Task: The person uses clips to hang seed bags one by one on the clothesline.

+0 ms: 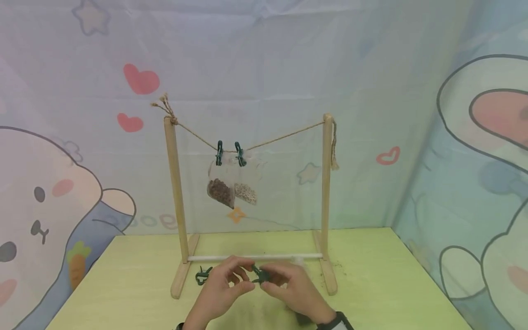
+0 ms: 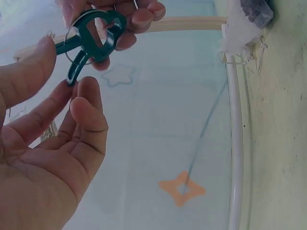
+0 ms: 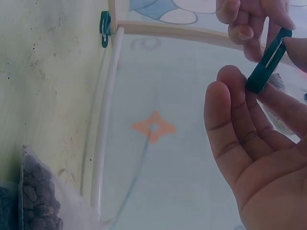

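Note:
A dark green plastic spring clip (image 2: 96, 38) is held between both hands, above the table. My left hand (image 1: 224, 284) has its thumb and a finger at the clip's two handles, pinching them. From the other side, my right hand (image 1: 288, 284) grips the clip's rounded jaw end between thumb and fingers. Another green clip (image 1: 203, 275) lies on the table just left of my left hand. Over the hands, two green clips (image 1: 219, 153) on a rope (image 1: 288, 135) hold up clear bags, one with dark brown pieces (image 1: 220, 192), the other with pale grains (image 1: 246, 193).
The rope spans two wooden posts (image 1: 326, 183) joined low down by a white rod (image 1: 255, 257), just beyond my hands. A clear bag of dark grey pebbles (image 3: 38, 196) sits on the yellow-green table (image 1: 379, 284) by the right hand. Printed cloth hangs behind.

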`<state>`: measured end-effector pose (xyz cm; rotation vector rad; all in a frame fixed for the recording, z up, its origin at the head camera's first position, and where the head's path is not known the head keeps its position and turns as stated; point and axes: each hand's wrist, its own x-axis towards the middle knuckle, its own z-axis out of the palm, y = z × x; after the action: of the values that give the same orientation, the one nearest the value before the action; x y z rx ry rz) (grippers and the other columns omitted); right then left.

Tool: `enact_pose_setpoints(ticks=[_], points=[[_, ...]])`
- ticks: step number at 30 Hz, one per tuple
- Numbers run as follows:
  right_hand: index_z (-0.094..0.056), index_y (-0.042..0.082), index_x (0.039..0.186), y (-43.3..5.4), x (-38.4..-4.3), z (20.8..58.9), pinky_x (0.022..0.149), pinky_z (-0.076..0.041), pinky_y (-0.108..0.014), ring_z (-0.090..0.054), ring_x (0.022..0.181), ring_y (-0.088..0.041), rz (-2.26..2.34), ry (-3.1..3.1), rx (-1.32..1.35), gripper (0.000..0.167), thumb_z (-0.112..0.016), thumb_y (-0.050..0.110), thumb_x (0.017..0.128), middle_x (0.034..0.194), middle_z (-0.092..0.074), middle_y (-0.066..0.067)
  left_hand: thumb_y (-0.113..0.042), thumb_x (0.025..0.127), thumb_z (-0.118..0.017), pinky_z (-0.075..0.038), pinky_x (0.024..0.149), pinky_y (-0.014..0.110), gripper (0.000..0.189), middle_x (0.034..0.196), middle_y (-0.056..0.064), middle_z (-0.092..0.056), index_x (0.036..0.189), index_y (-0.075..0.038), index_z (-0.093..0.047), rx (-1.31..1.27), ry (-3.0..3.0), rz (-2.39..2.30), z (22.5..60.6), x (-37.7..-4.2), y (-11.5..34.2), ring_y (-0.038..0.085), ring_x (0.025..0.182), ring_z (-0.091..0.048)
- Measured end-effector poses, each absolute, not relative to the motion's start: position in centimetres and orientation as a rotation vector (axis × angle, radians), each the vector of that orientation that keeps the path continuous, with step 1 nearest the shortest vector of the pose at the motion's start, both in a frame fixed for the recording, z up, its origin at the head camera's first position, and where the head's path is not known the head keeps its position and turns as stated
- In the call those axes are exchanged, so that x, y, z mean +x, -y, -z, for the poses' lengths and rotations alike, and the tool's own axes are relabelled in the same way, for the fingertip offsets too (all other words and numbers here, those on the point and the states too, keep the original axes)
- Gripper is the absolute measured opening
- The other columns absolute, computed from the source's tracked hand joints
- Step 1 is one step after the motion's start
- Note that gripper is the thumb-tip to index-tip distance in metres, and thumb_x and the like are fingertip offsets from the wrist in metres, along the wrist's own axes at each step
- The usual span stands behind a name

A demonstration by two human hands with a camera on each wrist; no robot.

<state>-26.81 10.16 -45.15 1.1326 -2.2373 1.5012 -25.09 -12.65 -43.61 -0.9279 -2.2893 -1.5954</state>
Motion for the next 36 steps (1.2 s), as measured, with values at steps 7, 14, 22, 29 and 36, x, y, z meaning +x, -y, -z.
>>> enact_pose_setpoints(ticks=[7, 14, 22, 29, 36], points=[[-0.071, -0.002, 0.121, -12.0, -27.7, 45.1, 0.074, -0.060, -0.028, -0.070, 0.087, -0.012, -1.431, 2.274, 0.837, 0.024, -0.068, 0.009, 0.099, 0.106, -0.074, -0.014, -0.009, 0.092, -0.075, -0.055, 0.076, 0.025, 0.032, 0.111, 0.007, -0.069, 0.122, -0.002, -0.065, -0.740, 2.271, 1.480, 43.4, -24.9, 12.4, 0.013, 0.092, -0.065], [-0.076, 0.006, 0.115, -15.0, -29.4, 46.4, 0.078, -0.057, -0.031, -0.068, 0.089, -0.014, -1.340, 2.468, 0.310, 0.018, -0.069, 0.010, 0.099, 0.109, -0.075, -0.007, -0.004, 0.089, -0.076, -0.054, 0.079, 0.026, 0.030, 0.107, 0.000, -0.068, 0.117, -0.006, -0.067, -0.623, 2.293, 1.442, 43.2, -24.8, 12.5, 0.011, 0.091, -0.064], [-0.070, -0.007, 0.117, -16.2, -30.5, 48.5, 0.073, -0.060, -0.043, -0.071, 0.086, -0.028, -1.278, 2.636, 0.070, 0.030, -0.068, 0.012, 0.094, 0.106, -0.072, -0.019, -0.001, 0.085, -0.076, -0.056, 0.077, 0.028, 0.024, 0.096, -0.006, -0.068, 0.108, -0.006, -0.070, -0.592, 2.275, 1.387, 43.5, -25.0, 12.2, 0.010, 0.087, -0.064], [-0.063, -0.013, 0.128, -16.2, -31.2, 49.8, 0.063, -0.058, -0.036, -0.067, 0.071, -0.019, -1.462, 2.681, 0.005, 0.044, -0.067, 0.013, 0.093, 0.108, -0.071, -0.022, -0.002, 0.085, -0.075, -0.057, 0.077, 0.029, 0.019, 0.095, -0.005, -0.070, 0.102, -0.010, -0.071, -0.576, 2.296, 1.373, 43.5, -25.0, 12.1, 0.009, 0.085, -0.065], [-0.061, -0.013, 0.130, -16.2, -31.4, 50.0, 0.055, -0.055, -0.032, -0.063, 0.062, -0.016, -1.592, 2.625, 0.018, 0.045, -0.065, 0.008, 0.090, 0.099, -0.074, -0.018, -0.003, 0.086, -0.075, -0.056, 0.077, 0.028, 0.018, 0.095, -0.004, -0.070, 0.103, -0.005, -0.071, -0.571, 2.310, 1.377, 43.5, -24.9, 12.1, 0.008, 0.085, -0.064]])
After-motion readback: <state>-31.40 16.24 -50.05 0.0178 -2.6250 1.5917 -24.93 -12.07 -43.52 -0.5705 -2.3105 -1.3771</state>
